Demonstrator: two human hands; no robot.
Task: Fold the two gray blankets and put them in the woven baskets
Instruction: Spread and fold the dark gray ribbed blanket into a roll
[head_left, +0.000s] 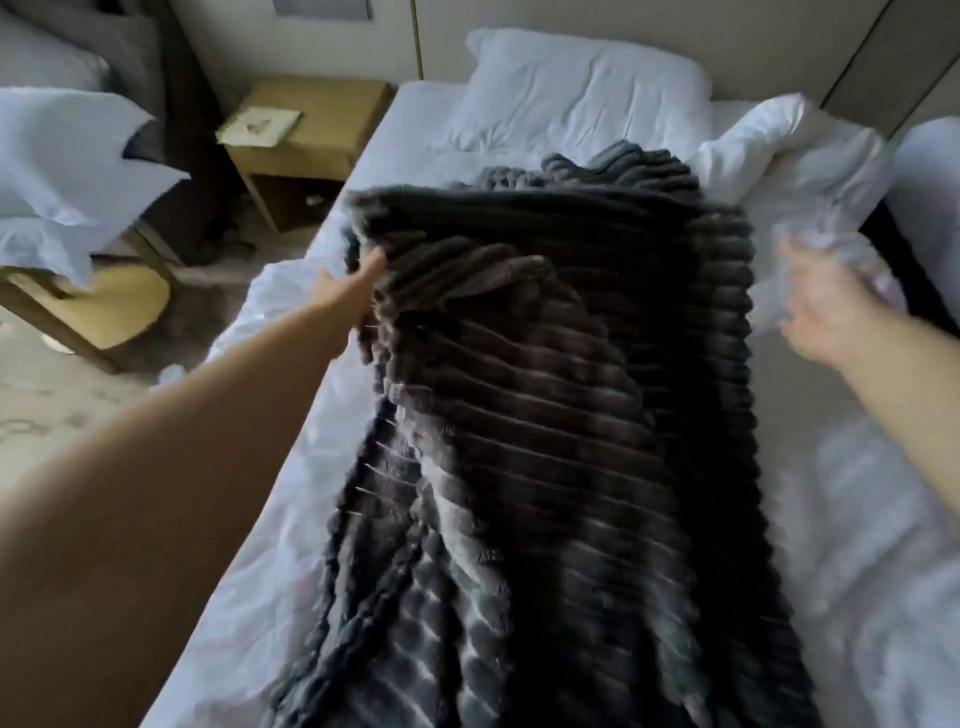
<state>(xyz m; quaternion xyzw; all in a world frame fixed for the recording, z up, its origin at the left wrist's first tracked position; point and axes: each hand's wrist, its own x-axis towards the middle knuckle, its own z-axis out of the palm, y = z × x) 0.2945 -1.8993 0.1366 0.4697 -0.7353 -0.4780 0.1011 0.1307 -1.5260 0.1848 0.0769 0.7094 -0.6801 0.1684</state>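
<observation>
A dark gray blanket (545, 389) lies lengthwise down the middle of a white bed (415, 119). The left hand (356, 283) grips its far left edge. The right hand (826, 312), blurred, hovers beside it with fingers spread, holding nothing.

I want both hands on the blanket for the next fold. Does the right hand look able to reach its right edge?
Probably yes. The right hand hovers open over white bedding beside the gray blanket, nothing lying between them. The left hand grips the opposite edge.
</observation>
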